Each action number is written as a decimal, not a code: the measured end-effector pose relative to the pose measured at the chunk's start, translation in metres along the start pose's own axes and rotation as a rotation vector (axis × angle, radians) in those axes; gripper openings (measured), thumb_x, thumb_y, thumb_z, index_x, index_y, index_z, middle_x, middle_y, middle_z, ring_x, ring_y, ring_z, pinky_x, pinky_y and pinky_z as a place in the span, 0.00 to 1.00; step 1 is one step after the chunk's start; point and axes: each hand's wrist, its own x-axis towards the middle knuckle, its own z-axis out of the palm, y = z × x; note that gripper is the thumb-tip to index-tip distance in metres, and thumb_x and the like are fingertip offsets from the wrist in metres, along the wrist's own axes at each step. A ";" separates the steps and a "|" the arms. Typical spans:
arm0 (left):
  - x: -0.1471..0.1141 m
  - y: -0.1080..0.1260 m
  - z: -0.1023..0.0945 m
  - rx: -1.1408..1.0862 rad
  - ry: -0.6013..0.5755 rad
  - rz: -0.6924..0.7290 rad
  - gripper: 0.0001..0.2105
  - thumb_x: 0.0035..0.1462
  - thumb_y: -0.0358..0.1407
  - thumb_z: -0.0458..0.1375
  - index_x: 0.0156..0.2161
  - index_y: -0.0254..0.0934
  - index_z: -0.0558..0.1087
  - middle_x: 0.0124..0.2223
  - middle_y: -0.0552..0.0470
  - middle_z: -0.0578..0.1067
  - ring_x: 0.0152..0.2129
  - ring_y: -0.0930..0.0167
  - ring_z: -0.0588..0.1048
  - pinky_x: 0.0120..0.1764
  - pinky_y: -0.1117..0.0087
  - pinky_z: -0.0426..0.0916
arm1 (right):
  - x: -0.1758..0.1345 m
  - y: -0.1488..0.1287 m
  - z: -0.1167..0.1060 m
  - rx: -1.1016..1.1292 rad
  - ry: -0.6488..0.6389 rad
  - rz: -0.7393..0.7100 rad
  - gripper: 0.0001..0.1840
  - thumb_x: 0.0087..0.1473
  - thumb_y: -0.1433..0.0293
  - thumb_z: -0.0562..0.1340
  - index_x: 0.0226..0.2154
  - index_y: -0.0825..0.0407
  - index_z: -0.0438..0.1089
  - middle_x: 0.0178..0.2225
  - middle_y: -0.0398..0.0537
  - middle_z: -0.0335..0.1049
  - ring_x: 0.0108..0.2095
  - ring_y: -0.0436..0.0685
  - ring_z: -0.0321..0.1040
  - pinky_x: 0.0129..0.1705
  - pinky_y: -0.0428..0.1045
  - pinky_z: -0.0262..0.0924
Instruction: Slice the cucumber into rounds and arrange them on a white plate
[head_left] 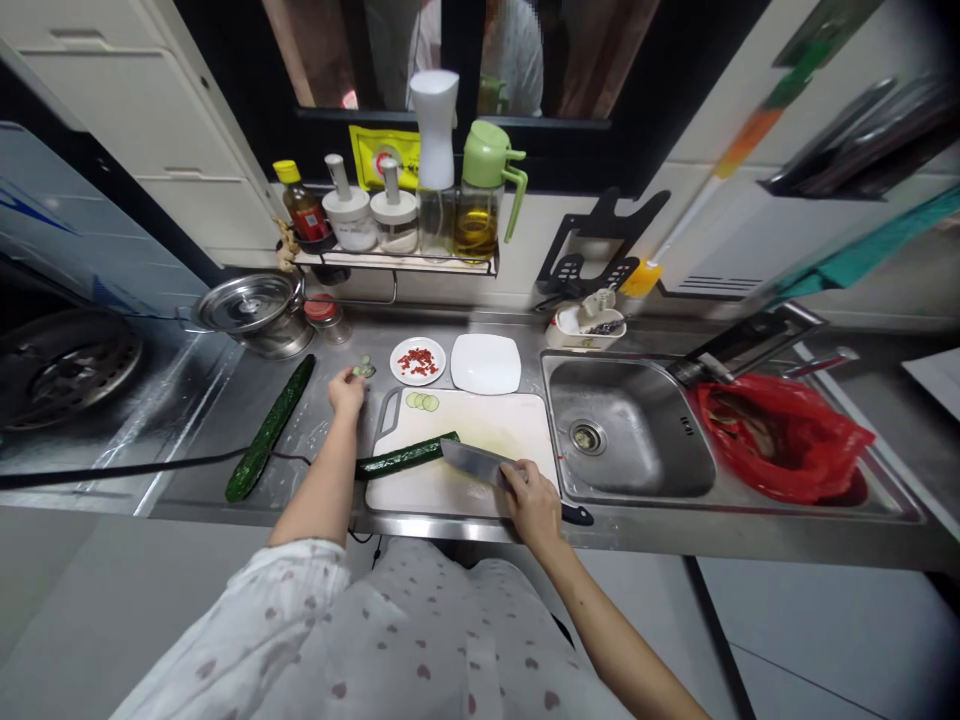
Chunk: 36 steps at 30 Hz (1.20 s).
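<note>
My right hand is wrapped round the black handle of a kitchen knife. The wide blade lies over the cutting board, its tip by the cut end of a dark green cucumber. This cucumber rests partly on the board, its left end behind my forearm. Beyond the board's left edge, my left hand has its fingers closed at a small cucumber piece, with other end pieces beside it. Several thin cucumber slices overlap at the board's top left.
A second cucumber lies left of my forearm. Behind the board stand a plate of chopped red pieces and a white square plate. A lidded steel pot is back left. The sink and a red plastic bag are right.
</note>
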 end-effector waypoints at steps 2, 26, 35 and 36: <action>0.006 -0.002 -0.007 0.051 0.026 -0.037 0.14 0.46 0.31 0.61 0.42 0.32 0.74 0.38 0.44 0.77 0.38 0.63 0.75 0.45 0.61 0.67 | 0.000 0.002 0.002 0.028 0.017 0.002 0.22 0.54 0.74 0.55 0.50 0.47 0.69 0.47 0.51 0.64 0.37 0.53 0.64 0.42 0.47 0.55; -0.159 -0.004 0.003 0.225 -0.606 0.952 0.12 0.61 0.40 0.52 0.46 0.41 0.74 0.42 0.49 0.75 0.41 0.69 0.72 0.46 0.66 0.67 | 0.039 -0.020 -0.005 0.311 -0.275 0.162 0.12 0.61 0.68 0.50 0.37 0.54 0.66 0.33 0.50 0.72 0.34 0.53 0.66 0.32 0.45 0.48; -0.169 0.001 0.016 0.384 -0.607 0.965 0.19 0.53 0.40 0.62 0.50 0.43 0.70 0.44 0.49 0.72 0.43 0.65 0.69 0.45 0.64 0.66 | 0.044 -0.039 -0.007 0.288 -0.320 0.120 0.12 0.62 0.71 0.49 0.44 0.55 0.63 0.38 0.54 0.73 0.37 0.56 0.68 0.34 0.46 0.48; -0.168 0.001 0.016 0.393 -0.615 0.964 0.17 0.53 0.39 0.61 0.49 0.43 0.70 0.44 0.49 0.72 0.42 0.65 0.69 0.44 0.64 0.66 | 0.044 -0.039 -0.008 0.287 -0.326 0.119 0.12 0.62 0.71 0.49 0.45 0.55 0.63 0.38 0.54 0.73 0.37 0.56 0.68 0.34 0.46 0.48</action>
